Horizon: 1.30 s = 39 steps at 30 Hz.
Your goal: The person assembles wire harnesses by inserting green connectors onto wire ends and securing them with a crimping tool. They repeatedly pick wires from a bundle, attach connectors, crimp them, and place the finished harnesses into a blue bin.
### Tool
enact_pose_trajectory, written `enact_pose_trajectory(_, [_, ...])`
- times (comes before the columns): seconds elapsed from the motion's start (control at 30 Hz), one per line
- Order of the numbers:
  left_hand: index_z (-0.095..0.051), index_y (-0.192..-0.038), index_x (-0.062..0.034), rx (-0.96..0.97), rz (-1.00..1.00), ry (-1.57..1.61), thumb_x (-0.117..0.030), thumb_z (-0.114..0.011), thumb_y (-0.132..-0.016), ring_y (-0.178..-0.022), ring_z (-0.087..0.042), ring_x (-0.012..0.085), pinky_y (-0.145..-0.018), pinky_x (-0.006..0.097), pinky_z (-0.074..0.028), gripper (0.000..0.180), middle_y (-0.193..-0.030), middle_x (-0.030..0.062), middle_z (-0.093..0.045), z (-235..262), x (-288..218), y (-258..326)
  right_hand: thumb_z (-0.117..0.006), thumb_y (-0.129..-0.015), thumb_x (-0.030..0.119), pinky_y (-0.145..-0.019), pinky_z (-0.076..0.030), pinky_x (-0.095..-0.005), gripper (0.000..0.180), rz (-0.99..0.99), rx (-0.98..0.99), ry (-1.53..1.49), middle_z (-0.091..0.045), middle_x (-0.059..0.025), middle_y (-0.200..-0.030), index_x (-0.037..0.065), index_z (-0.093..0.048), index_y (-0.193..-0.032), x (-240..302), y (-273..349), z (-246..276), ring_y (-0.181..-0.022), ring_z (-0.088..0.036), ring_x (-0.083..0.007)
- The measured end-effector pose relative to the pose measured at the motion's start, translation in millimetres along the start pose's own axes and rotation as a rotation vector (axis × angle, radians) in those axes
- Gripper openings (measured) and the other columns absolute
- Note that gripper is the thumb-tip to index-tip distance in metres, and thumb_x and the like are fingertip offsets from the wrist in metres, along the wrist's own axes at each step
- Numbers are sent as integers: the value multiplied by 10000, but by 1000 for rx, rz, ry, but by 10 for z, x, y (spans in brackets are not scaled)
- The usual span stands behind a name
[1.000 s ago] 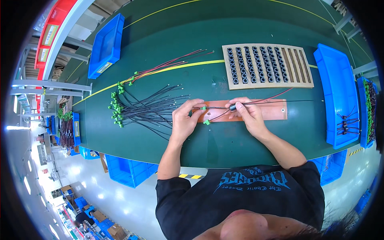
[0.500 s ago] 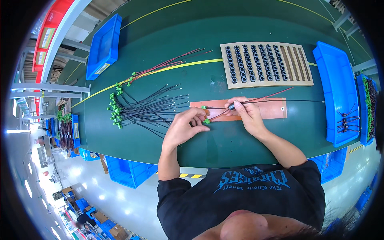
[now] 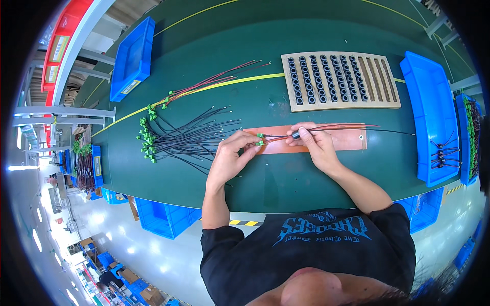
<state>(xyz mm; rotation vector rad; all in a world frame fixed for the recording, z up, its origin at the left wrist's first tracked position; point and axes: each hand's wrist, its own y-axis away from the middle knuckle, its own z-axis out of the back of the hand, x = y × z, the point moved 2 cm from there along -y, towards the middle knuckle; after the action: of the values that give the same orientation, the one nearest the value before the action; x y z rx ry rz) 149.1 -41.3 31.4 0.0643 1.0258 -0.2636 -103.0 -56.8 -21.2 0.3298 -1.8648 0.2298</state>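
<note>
My left hand [image 3: 230, 159] is closed in a pinch on a small green connector [image 3: 260, 144] at the end of a red wire. A second green connector [image 3: 260, 135], on a black wire, sits just beyond it by the fingertips. Between thumb and fingers of my right hand [image 3: 317, 148] is a short black ferrite core [image 3: 295, 134]. Both wires run through the core, and their free ends, red wire [image 3: 352, 125] and black wire [image 3: 393, 132], stretch off to the right. Beneath the hands lies a copper-coloured strip [image 3: 347, 140] on the green table.
Black wires with green connectors [image 3: 148, 140] lie bunched at left, red ones [image 3: 214, 76] behind them. A wooden rack [image 3: 347, 105] holds rows of black cores. Blue bins stand at far left [image 3: 130, 64] and right [image 3: 426, 102], the right one holding several wire assemblies.
My left hand has gone from the loose connector area to a pinch on the red wire's connector, bringing the two connectors closer together. The red wire now lies nearly alongside the black one.
</note>
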Motion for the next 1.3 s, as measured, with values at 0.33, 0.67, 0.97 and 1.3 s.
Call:
enact_pose_trajectory(0.33, [-757, -1005, 26, -19, -80, -21, 76, -753, -820, -870, -719, 235, -777, 324, -576, 191, -1005, 122, -739, -32, -17, -30, -463, -1125, 163, -866, -590, -317, 268, 3, 2, 17, -683, -121, -1152, -27, -613, -1242, -15, 8, 7, -1005, -711, -190])
enact_pose_trajectory(0.67, [-747, -996, 27, -41, -156, -168, 90, -735, -822, -875, -716, 245, -764, 335, -568, 185, -999, 132, -722, -91, -30, -49, -464, -1124, 160, -855, -588, -315, 268, -7, 6, 22, -694, -112, -1131, -27, -621, -1234, -24, 11, -2, -978, -712, -177])
enact_pose_trajectory(0.97, [-758, -1114, 11, -79, -5, -98, 94, -750, -790, -855, -680, 262, -751, 336, -557, 335, -975, 125, -698, -165, -33, -47, -480, -1115, 137, -740, -543, -266, 247, 64, 58, 107, -702, -85, -1160, -8, -632, -1244, 54, 8, -14, -854, -650, -110])
enact_pose_trajectory(1.3, [-740, -1178, -21, -192, -359, -455, -44, -783, -761, -922, -624, 281, -807, 387, -524, 420, -956, 101, -680, -69, -207, -92, -547, -1089, 158, -647, -517, -259, 246, -119, 101, 315, -690, -46, -883, -35, -688, -1147, 198, -84, 24, -710, -604, -92])
